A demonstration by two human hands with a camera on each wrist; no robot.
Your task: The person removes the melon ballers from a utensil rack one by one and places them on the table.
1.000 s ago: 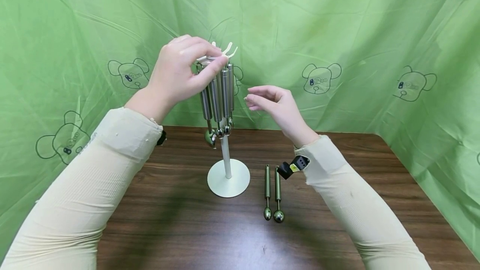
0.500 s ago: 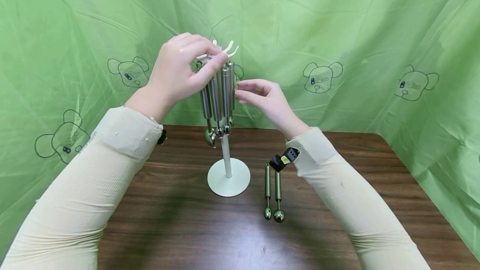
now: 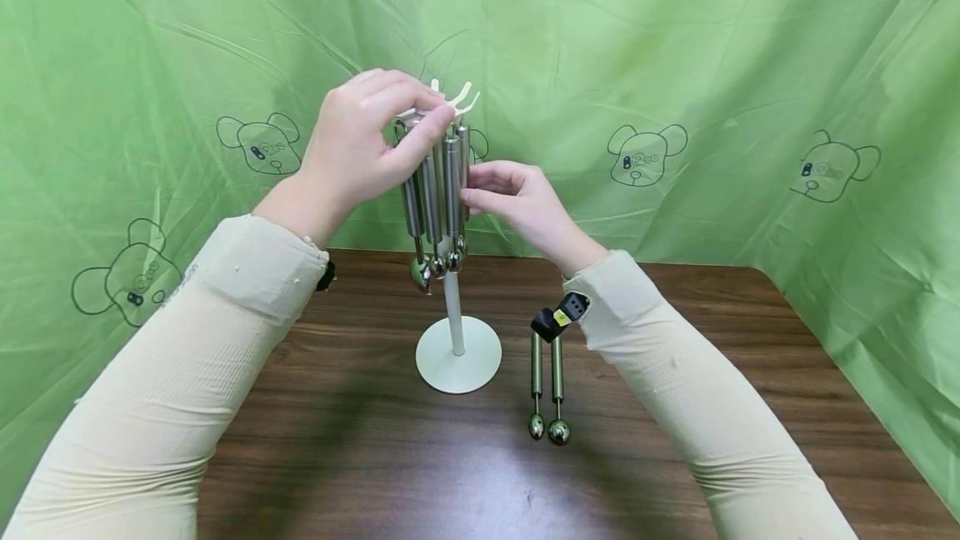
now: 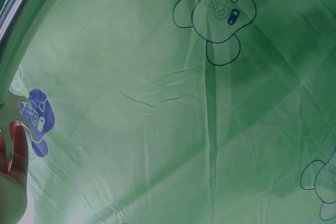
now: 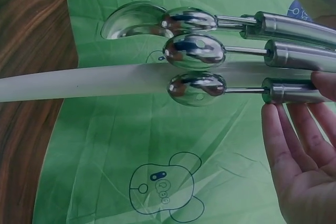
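My left hand (image 3: 360,132) holds the top of a white stand (image 3: 457,373), thumb in front, covering part of the hooks. Several steel melon ballers (image 3: 432,198) hang from it, handles up and rounded scoops down. In the right wrist view one wider scoop (image 5: 137,20) hangs behind them. My right hand (image 3: 517,200) pinches the handle of the rightmost melon baller (image 5: 294,92), thumb on one side and fingers on the other. At the left edge of the left wrist view show a blurred handle (image 4: 23,11) and part of my left hand (image 4: 13,184).
Two more melon ballers (image 3: 537,373) lie side by side on the brown wooden table (image 3: 360,457), right of the stand's round base. My right wrist camera (image 3: 551,323) overlaps their handle ends. A green cloth (image 3: 562,40) with printed bear heads hangs behind and at the sides.
My right hand has moved left from beside the stand until its thumb and fingers meet the rightmost melon baller's handle. The left hand stays at the top while the stand shifts slightly.
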